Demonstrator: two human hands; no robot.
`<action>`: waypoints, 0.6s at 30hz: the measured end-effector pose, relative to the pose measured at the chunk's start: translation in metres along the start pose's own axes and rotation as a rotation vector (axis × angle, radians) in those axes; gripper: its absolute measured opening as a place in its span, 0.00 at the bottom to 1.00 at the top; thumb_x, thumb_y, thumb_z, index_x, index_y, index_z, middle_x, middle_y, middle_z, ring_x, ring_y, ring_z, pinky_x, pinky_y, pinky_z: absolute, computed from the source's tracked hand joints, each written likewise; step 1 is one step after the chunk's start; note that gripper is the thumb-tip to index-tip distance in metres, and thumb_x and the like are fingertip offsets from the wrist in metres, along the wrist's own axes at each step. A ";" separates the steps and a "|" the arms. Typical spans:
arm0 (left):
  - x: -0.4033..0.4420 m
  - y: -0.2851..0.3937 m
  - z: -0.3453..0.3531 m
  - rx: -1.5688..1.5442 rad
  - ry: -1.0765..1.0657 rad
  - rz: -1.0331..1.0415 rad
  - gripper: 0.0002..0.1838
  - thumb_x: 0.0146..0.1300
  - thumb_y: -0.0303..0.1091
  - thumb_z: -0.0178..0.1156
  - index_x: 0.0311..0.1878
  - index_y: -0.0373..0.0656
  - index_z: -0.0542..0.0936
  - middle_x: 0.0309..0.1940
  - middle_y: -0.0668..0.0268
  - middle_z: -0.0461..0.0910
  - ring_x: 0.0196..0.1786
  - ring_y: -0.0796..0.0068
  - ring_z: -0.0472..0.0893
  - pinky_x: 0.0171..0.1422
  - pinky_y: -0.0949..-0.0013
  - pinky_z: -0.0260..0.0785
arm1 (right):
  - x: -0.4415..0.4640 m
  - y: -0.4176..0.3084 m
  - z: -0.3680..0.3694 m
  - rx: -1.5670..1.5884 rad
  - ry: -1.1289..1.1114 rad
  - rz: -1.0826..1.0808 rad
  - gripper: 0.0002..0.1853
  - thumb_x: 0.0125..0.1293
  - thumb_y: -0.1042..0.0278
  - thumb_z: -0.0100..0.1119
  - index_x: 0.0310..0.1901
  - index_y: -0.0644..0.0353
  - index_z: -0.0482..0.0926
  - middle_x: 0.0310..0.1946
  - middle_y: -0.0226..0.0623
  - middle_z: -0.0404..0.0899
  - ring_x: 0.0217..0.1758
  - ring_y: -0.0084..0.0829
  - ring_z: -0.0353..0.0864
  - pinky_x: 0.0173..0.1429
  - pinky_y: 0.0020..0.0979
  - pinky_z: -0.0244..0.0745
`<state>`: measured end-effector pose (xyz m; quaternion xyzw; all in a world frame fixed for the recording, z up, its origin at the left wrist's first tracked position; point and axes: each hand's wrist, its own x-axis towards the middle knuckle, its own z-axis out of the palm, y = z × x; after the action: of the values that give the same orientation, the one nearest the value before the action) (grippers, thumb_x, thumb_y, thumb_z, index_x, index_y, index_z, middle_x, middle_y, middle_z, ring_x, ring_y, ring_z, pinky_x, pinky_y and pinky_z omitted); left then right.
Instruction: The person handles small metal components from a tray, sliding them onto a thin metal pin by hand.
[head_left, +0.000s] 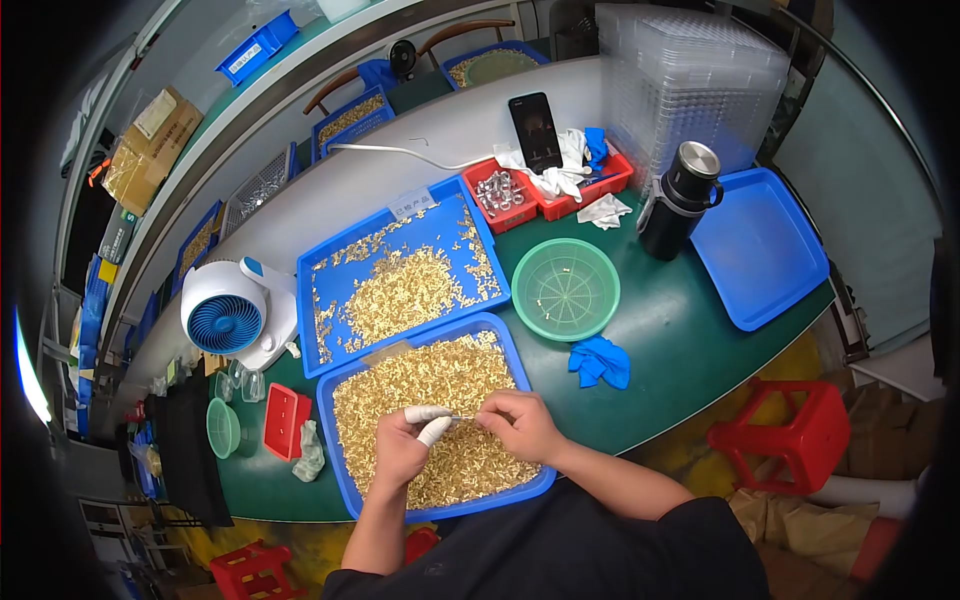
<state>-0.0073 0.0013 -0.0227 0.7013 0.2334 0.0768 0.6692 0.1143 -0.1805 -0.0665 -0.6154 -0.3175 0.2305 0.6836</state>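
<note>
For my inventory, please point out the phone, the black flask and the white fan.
Phone (536, 132): head view, screen.
Black flask (662, 232): head view, lower body.
White fan (224, 324): head view, blue grille.

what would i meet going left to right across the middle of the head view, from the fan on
White-and-blue fan → labelled blue tray with small gold-coloured parts → round green mesh basket → black thermos → plain blue tray.
</note>
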 end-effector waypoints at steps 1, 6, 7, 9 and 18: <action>0.001 -0.001 0.000 0.002 0.008 -0.002 0.06 0.66 0.19 0.68 0.45 0.34 0.88 0.40 0.63 0.89 0.43 0.78 0.86 0.50 0.73 0.79 | 0.000 0.000 0.000 -0.003 0.001 -0.006 0.06 0.70 0.72 0.65 0.36 0.65 0.83 0.28 0.32 0.80 0.28 0.20 0.75 0.34 0.27 0.70; 0.003 -0.013 -0.002 0.093 0.014 0.051 0.03 0.66 0.20 0.69 0.42 0.35 0.88 0.37 0.65 0.89 0.39 0.79 0.85 0.47 0.74 0.78 | 0.000 0.002 0.001 0.008 0.007 -0.002 0.05 0.70 0.72 0.65 0.36 0.64 0.83 0.28 0.33 0.81 0.28 0.21 0.76 0.34 0.28 0.71; 0.003 -0.012 -0.001 0.115 0.018 0.073 0.03 0.66 0.20 0.69 0.41 0.35 0.88 0.36 0.66 0.89 0.38 0.79 0.85 0.46 0.74 0.78 | 0.000 0.003 0.001 0.010 0.009 0.001 0.05 0.70 0.72 0.65 0.36 0.64 0.83 0.29 0.33 0.82 0.29 0.21 0.76 0.34 0.28 0.71; 0.005 -0.001 0.008 0.073 0.043 0.126 0.02 0.66 0.21 0.70 0.40 0.36 0.89 0.34 0.67 0.88 0.36 0.81 0.84 0.44 0.75 0.77 | 0.000 0.003 0.000 -0.018 -0.002 -0.016 0.05 0.70 0.72 0.65 0.37 0.64 0.84 0.29 0.33 0.82 0.29 0.21 0.77 0.34 0.28 0.71; 0.005 -0.023 -0.005 0.178 -0.043 0.010 0.09 0.62 0.27 0.75 0.43 0.34 0.88 0.37 0.67 0.88 0.35 0.84 0.82 0.40 0.73 0.76 | 0.002 0.002 0.002 -0.067 -0.014 -0.092 0.05 0.68 0.72 0.66 0.36 0.64 0.84 0.27 0.38 0.81 0.26 0.30 0.78 0.33 0.32 0.71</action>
<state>-0.0104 0.0079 -0.0455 0.7606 0.2217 0.0439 0.6086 0.1143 -0.1776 -0.0678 -0.6210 -0.3577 0.1926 0.6703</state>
